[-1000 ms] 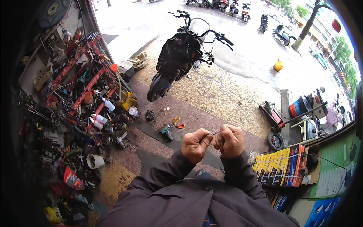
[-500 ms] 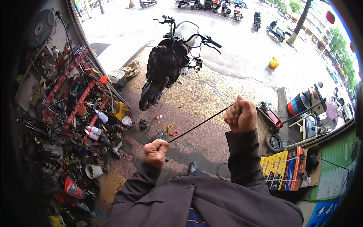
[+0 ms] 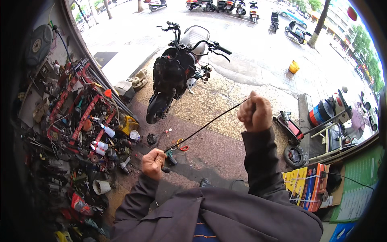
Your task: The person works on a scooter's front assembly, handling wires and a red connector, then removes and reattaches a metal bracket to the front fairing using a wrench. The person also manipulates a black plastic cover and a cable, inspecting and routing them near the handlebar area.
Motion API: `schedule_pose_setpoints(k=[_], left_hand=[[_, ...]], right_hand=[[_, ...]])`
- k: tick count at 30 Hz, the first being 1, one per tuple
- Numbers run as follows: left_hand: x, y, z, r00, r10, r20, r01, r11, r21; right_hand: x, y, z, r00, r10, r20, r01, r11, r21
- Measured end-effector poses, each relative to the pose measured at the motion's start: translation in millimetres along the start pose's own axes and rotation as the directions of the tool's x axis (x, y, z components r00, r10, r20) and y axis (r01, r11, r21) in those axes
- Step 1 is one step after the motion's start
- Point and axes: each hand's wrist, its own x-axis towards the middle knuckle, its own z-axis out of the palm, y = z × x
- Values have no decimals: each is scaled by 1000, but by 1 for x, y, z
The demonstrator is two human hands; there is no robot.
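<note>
A thin black cable [image 3: 201, 128] stretches slantwise between my two hands, bowing slightly. My left hand [image 3: 152, 164] is closed around its lower end, and a short dark piece shows below that fist. Higher up and to the right, my right hand [image 3: 256, 113] is closed on the other end, knuckles up. Beyond the cable stands a black motor scooter [image 3: 172, 74] with bare handlebars and loose wires, its wheel toward me. On the floor behind my left hand lie scissors with orange handles [image 3: 184, 148] and a green-and-black tool [image 3: 171, 157].
Red metal racks [image 3: 82, 121] piled with tools and parts crowd the left side, beside a yellow jug [image 3: 129, 125]. To the right are a red floor jack [image 3: 291, 127], a small wheel [image 3: 294, 156] and strapped yellow boxes [image 3: 296, 182]. A yellow bucket [image 3: 294, 67] stands farther out.
My left hand has moved left and a little down, my right hand slightly up. The cable, straight before, now bows a little and shows a longer stretch between the hands.
</note>
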Motion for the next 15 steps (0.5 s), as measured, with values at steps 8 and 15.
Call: schedule_pose_setpoints(k=[8,15], left_hand=[[33,-1,-2,999,11,51,-6,996,-86],[49,2,9,960,-271,-68,144,686,-713]], right_hand=[[20,0,-30,999,53,-5,-53,998,-24],[20,79,-50,949,315,-21,-309,913,-266]])
